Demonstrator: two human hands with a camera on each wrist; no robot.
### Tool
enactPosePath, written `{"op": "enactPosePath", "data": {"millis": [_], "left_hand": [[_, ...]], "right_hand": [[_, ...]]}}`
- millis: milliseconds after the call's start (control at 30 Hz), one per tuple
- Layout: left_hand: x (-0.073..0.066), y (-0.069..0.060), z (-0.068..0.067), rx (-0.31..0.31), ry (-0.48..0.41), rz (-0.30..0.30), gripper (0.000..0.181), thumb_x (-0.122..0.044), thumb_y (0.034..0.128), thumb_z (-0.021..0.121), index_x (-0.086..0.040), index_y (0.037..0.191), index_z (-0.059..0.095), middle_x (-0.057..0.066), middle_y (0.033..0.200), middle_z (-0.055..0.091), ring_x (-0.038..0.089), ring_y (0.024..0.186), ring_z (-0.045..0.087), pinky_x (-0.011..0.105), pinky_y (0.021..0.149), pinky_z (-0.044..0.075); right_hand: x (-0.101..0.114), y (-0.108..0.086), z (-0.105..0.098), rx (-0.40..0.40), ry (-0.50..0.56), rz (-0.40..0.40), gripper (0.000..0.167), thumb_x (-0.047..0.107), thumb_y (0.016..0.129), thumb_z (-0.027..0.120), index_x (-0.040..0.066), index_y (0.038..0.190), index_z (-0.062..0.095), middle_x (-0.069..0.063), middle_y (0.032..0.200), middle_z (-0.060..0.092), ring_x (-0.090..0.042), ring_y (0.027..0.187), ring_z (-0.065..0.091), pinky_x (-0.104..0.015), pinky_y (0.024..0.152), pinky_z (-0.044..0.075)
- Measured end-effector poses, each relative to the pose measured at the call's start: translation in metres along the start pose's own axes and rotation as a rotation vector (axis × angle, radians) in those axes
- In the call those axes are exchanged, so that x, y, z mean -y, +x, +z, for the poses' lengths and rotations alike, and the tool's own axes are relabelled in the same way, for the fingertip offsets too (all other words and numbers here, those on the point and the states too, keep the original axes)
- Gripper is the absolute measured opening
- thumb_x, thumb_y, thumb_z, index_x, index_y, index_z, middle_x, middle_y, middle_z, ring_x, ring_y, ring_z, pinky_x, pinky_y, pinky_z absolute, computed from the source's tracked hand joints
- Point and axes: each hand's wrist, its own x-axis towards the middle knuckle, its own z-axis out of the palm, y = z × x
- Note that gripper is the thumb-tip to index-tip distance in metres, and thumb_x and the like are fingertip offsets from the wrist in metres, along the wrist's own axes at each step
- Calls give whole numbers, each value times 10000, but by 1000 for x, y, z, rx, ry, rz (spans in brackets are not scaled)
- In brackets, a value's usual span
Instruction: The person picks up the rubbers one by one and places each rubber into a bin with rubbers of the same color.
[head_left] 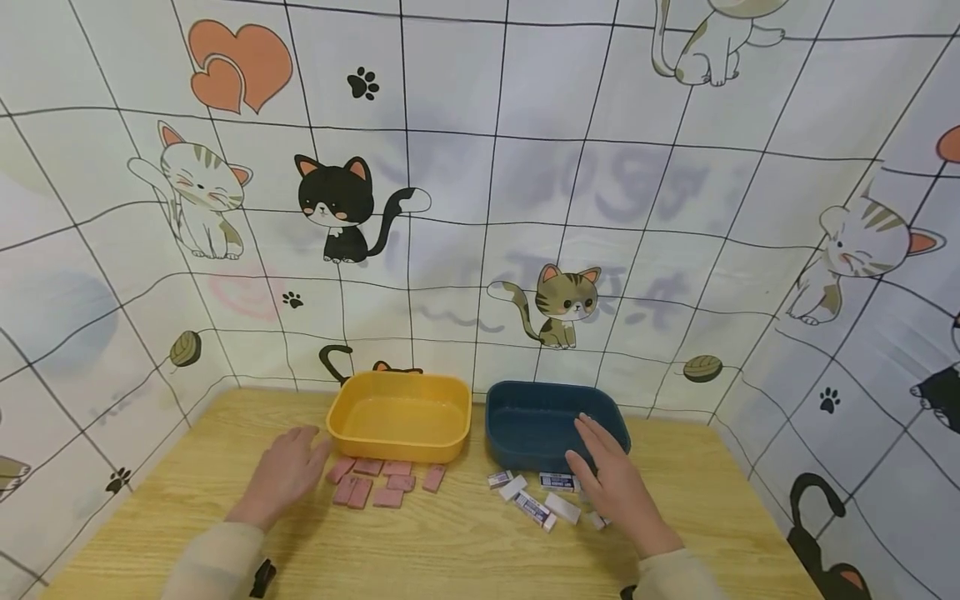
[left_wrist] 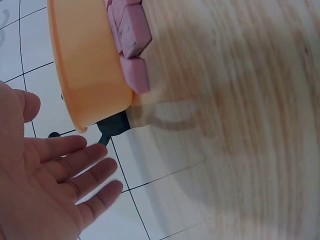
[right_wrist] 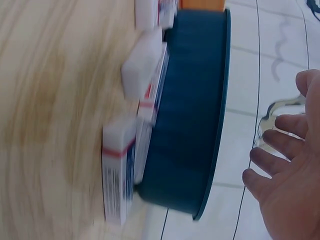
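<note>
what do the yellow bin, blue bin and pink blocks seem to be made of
Yellow bin: probably molded plastic, smooth with a soft sheen and rounded corners. Blue bin: likely plastic too, smooth, rounded, evenly coloured. Pink blocks: perhaps eraser rubber; they look matte, with dark specks.

Wears plain cream sleeves on both arms: a left sleeve [head_left: 216, 565] and a right sleeve [head_left: 681, 578], both soft-looking, roomy and ending near the wrist. Shows a small, angular black piece [head_left: 262, 577] just beside the left one and a black sliver [head_left: 628, 592] by the right — mostly cut off, too little to identify. Leaves left hand [head_left: 281, 472] and right hand [head_left: 618, 496] bare — with rounded fingertips.
</note>
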Motion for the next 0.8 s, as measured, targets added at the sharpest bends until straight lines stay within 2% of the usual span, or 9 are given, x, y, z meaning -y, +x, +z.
{"op": "enactPosePath", "data": {"millis": [67, 133, 233, 300, 367, 567, 700, 800], "left_hand": [[-1, 0, 1, -11, -9, 14, 512, -300, 1083, 456, 153, 1285, 582, 377, 1295, 579, 569, 1224, 523, 678, 1031, 408], [-2, 0, 3, -20, -12, 30, 447, -268, 1060, 503, 134, 1210, 630, 342, 1209, 628, 532, 1154, 576, 647, 996, 448], [-2, 2, 6, -7, -4, 39, 367, -236, 1017, 568, 103, 1118, 667, 288, 1107, 664, 471, 1056, 631, 611, 925, 501], [-1, 4, 8, 14, 3, 31, 350, -234, 994, 601, 92, 1095, 677, 269, 1076, 673, 437, 1014, 650, 591, 890, 523], [-1, 5, 11, 35, 7, 18, 350, -236, 974, 623, 89, 1090, 679, 254, 1062, 676, 412, 987, 659, 580, 865, 535], [-4, 7, 16, 54, 22, -8, 322, -224, 935, 639, 66, 1064, 694, 192, 988, 658, 339, 896, 653, 551, 820, 545], [-9, 5, 17, 66, 30, -20, 272, -209, 945, 638, 46, 1024, 686, 140, 906, 609, 264, 793, 592, 497, 736, 535], [-12, 3, 17, 78, 31, -20, 199, -200, 959, 632, -8, 911, 655, 98, 833, 555, 230, 736, 518, 426, 651, 481]], "right_hand": [[6, 0, 4, 5, 12, -7, 575, 302, 1058, 585, 31, 1545, 445, -193, 1603, 405, -436, 1442, 410, -626, 1025, 462], [12, -1, 8, 5, 20, -17, 565, 289, 1050, 602, 34, 1534, 464, -191, 1587, 429, -423, 1415, 451, -573, 957, 524], [22, -1, 14, 0, 20, -45, 550, 266, 1036, 628, 36, 1516, 491, -189, 1560, 463, -407, 1380, 495, -534, 912, 550], [28, -1, 18, -7, 18, -67, 544, 263, 1030, 638, 42, 1509, 502, -178, 1547, 480, -396, 1368, 510, -523, 905, 554], [33, -1, 22, -11, 25, -89, 541, 263, 1022, 651, 47, 1500, 516, -169, 1536, 495, -390, 1376, 504, -545, 962, 526], [49, -2, 36, 20, 71, -93, 508, 272, 1020, 656, 80, 1478, 550, -110, 1532, 506, -328, 1390, 499, -484, 957, 549], [62, -2, 44, 38, 77, -115, 480, 242, 1011, 663, 68, 1450, 577, -120, 1498, 536, -333, 1376, 508, -521, 1013, 509], [70, -3, 50, 57, 78, -117, 472, 241, 1007, 665, 66, 1438, 587, -110, 1486, 547, -332, 1376, 506, -543, 1043, 480]]}}
